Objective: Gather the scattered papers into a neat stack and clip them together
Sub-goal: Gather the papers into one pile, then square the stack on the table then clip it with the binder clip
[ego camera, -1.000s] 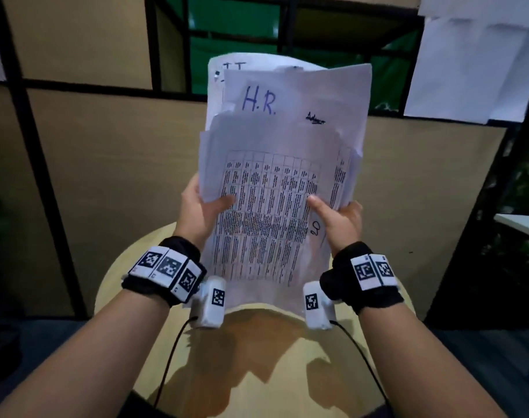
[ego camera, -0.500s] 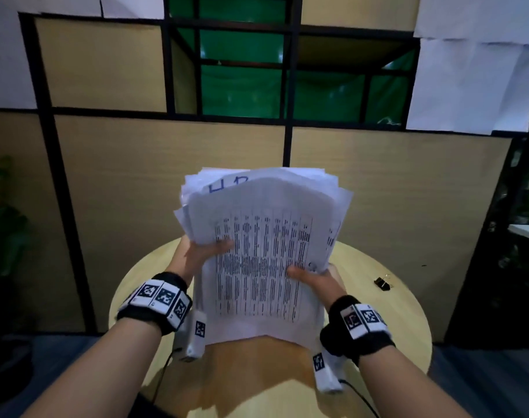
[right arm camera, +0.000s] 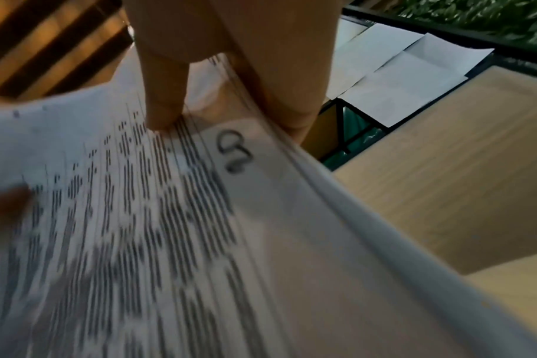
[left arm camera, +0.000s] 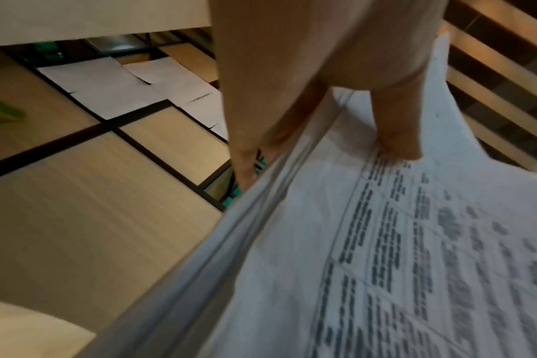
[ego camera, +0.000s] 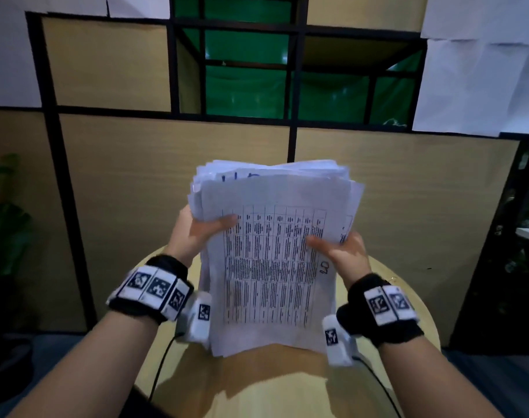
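I hold the stack of papers upright, long axis vertical, between my left hand and right hand, thumbs pinching its front sheet, fingers behind. Its bottom edge seems to meet the round wooden table; top edges are uneven. Beyond stands a partition wall.

Left hand and right hand are raised side by side, thumbs laid forward, fingers curled behind; both forearms are extended, wrists banded.
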Available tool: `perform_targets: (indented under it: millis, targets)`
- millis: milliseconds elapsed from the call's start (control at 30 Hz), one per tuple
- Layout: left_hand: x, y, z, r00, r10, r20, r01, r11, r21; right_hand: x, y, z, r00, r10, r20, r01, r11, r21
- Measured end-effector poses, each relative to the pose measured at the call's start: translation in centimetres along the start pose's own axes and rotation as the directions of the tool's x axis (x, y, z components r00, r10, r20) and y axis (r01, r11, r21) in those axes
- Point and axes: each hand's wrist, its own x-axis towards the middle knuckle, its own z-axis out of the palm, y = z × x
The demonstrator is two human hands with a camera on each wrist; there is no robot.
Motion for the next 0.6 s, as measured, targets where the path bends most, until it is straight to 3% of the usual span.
perform_targets:
  millis: [133, 333, 467, 600]
  targets:
    - [1.2, 2.2, 0.4, 0.997, 0.057, 0.060, -0.058, 0.998, 0.015, 2.0, -3.1, 0.7, 0.997, -0.072, -0.034, 0.077, 0.987, 0.144]
    - [1.8, 3.0, 1.2, 0.997, 0.048, 0.056, -0.047, 0.999, -0.022, 2.6, -4.3, 1.5, 0.996, -0.085, 0.004, 0.085, 0.993, 0.088]
    - [1.8, 1.8, 0.7, 1.000, 0.023, 0.010, -0.022, 0.997, -0.076, 2.3, -3.0, 1.4, 1.000, -0.005, 0.025, 0.002, 0.991, 0.132]
    - [-0.4, -1.5, -0.2, 0.986, -0.114, 0.122, 0.113, 0.993, 0.020, 0.1, -0.5, 1.0, 0.991, 0.127, 0.048, -0.132, 0.985, 0.110]
